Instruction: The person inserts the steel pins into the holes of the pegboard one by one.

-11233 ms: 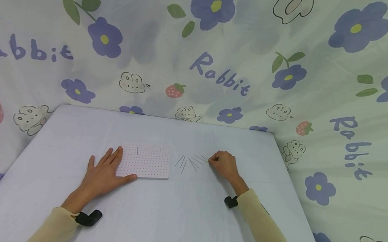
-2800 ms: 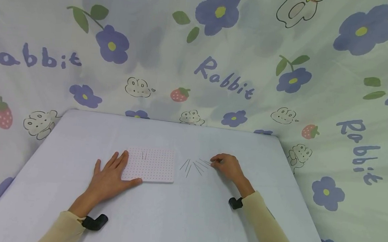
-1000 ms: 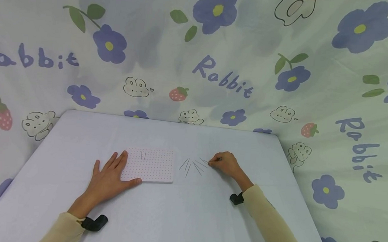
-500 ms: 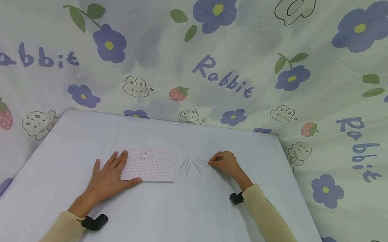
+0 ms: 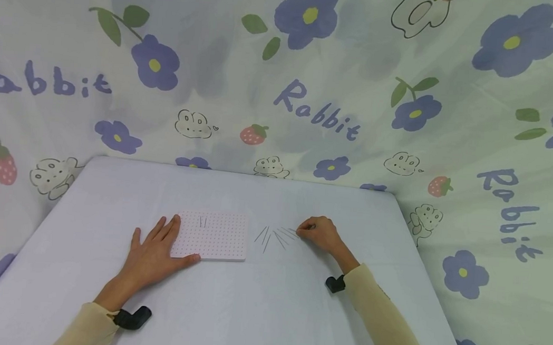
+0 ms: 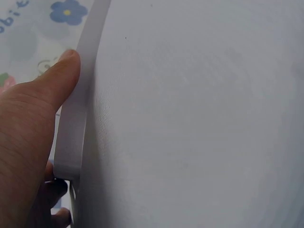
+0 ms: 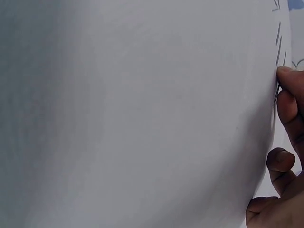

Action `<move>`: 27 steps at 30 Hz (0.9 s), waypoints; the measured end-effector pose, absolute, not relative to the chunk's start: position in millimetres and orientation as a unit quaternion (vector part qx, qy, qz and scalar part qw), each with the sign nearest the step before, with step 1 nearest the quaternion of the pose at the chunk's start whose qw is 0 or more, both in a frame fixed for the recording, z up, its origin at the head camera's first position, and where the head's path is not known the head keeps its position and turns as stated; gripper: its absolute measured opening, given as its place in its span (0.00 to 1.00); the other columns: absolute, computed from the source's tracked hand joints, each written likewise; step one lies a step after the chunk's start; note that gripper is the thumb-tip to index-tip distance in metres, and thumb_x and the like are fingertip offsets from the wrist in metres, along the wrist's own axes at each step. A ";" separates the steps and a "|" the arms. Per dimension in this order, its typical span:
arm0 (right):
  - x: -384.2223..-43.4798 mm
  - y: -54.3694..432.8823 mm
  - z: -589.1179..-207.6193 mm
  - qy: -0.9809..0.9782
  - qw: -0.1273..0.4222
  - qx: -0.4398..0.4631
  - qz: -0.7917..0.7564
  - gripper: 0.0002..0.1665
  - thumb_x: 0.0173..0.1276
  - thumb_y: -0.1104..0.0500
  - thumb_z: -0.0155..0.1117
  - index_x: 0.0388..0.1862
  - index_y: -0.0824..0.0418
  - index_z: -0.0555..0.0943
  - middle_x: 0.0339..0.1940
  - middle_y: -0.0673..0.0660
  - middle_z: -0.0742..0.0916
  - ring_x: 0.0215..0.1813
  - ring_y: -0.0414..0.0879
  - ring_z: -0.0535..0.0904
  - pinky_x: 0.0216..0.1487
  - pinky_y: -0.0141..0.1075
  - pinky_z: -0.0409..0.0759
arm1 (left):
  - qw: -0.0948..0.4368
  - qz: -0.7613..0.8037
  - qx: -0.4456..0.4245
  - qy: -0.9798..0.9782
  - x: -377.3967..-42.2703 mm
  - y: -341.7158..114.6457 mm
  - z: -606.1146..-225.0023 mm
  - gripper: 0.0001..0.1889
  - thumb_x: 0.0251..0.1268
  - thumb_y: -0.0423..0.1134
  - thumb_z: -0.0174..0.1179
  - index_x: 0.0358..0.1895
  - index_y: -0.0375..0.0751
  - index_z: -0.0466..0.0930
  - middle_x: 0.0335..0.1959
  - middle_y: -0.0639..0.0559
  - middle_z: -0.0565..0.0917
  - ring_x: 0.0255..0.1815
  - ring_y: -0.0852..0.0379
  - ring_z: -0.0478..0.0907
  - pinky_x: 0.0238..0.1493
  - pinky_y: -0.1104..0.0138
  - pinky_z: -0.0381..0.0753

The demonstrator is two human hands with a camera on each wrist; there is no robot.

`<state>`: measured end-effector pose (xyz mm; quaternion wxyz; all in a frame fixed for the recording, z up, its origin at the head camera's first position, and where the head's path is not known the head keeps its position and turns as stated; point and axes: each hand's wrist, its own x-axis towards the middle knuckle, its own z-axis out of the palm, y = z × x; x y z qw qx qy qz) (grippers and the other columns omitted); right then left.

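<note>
A white board [image 5: 215,242] with rows of small dots lies on the table. Two thin dark needles [image 5: 201,221] show side by side near its back left. My left hand [image 5: 150,257] rests along the board's left side, fingers spread straight and thumb against the front edge [image 6: 71,137]. To the right of the board, several loose needles [image 5: 266,242] lie fanned out on the cloth. At their right end my right hand [image 5: 321,234] pinches a needle between thumb and forefinger; most of that needle is hidden by the fingers. The right wrist view shows the pinching fingertips [image 7: 285,71] low over the cloth.
A white cloth covers the table [image 5: 230,307]. Behind and to the right hangs a curtain [image 5: 225,74] printed with flowers, rabbits and strawberries. Each wrist wears a black camera strap [image 5: 133,318].
The board showed one needle 11.2 s ago and shows two from 2.8 s ago on. The right fingertips have come together at the loose needles since then. My left hand keeps its place.
</note>
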<state>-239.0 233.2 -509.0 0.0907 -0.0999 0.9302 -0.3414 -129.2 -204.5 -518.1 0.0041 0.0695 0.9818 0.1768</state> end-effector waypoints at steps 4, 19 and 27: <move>-238.7 232.6 -508.5 0.931 0.088 -0.098 -0.341 0.05 0.63 0.51 0.75 0.35 0.49 0.91 0.35 0.44 0.90 0.43 0.43 0.83 0.49 0.44 0.80 | 0.005 0.177 0.070 0.982 -130.4 -205.3 -520.0 0.66 0.52 0.83 0.51 0.81 0.34 0.44 0.80 0.34 0.54 0.81 0.33 0.46 0.69 0.28 0.28; -238.6 233.1 -508.2 0.930 0.080 -0.091 -0.346 0.09 0.64 0.52 0.74 0.38 0.54 0.91 0.38 0.48 0.90 0.45 0.46 0.84 0.49 0.44 0.81 | 0.013 0.177 0.070 0.982 -129.4 -204.6 -518.0 0.67 0.52 0.84 0.51 0.81 0.33 0.44 0.80 0.34 0.54 0.81 0.33 0.46 0.69 0.28 0.28; -240.2 233.8 -506.5 0.921 0.073 -0.088 -0.372 0.08 0.65 0.52 0.73 0.39 0.54 0.91 0.36 0.48 0.90 0.37 0.44 0.81 0.39 0.38 0.79 | 0.007 0.182 0.071 0.981 -128.2 -203.8 -515.3 0.66 0.52 0.83 0.52 0.81 0.34 0.44 0.80 0.34 0.55 0.81 0.33 0.46 0.69 0.28 0.28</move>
